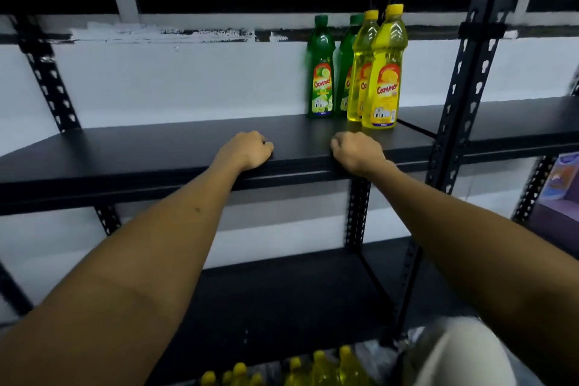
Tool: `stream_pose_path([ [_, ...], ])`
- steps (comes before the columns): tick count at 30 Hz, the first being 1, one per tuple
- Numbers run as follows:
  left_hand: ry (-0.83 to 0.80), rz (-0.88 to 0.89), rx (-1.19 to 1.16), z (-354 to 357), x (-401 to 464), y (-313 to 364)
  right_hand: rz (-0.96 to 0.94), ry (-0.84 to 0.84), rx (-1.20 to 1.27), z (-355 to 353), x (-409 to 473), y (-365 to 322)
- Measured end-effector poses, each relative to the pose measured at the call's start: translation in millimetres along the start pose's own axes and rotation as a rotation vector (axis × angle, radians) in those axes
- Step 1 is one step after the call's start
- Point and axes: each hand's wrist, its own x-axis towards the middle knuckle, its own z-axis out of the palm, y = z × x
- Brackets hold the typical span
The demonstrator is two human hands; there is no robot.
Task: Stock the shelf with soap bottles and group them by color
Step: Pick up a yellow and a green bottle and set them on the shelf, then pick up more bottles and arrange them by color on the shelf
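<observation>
We see two green bottles (320, 67) with green caps and two yellow bottles (385, 69) with yellow caps. Their labels are red and orange with white writing. The shelf (156, 150) is black. The wall (188, 81) behind is white. More yellow caps (294, 367) show low down.

Both arms out, fists forward.
Left hand (247, 150) and right hand (355, 152) near each other at equal height, fingers curled under, knuckles up, holding nothing; bare forearms extended, converging forward.
</observation>
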Motion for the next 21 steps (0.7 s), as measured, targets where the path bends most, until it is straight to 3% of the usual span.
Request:
stream_pose_path([
  [2, 0.106, 0.017, 0.091, 3.9, -22.2, 3.9, -0.06, 0.164, 0.001, 7.3, -24.7, -4.8],
  [4, 0.324, 0.084, 0.231, 19.1, -43.3, 1.6, -0.091, 0.295, 0.066, 19.8, -45.5, -7.1],
  [6, 0.529, 0.193, 0.268, 41.1, -64.2, -9.3, -0.08, 0.3, 0.06, 35.2, -65.1, -11.0],
  [8, 0.577, 0.254, 0.288, 61.8, -83.8, -24.4, -0.065, 0.255, 0.06, 49.1, -85.9, -17.6],
  [15, 0.357, 0.194, 0.258, 108.8, -137.7, -51.9, -0.052, -0.029, 0.105, 105.1, -148.9, -36.3],
  [21, -0.053, -0.136, 0.015, 174.1, -184.6, -83.9, 0.069, -0.347, 0.266, 150.1, -193.4, -36.5],
])
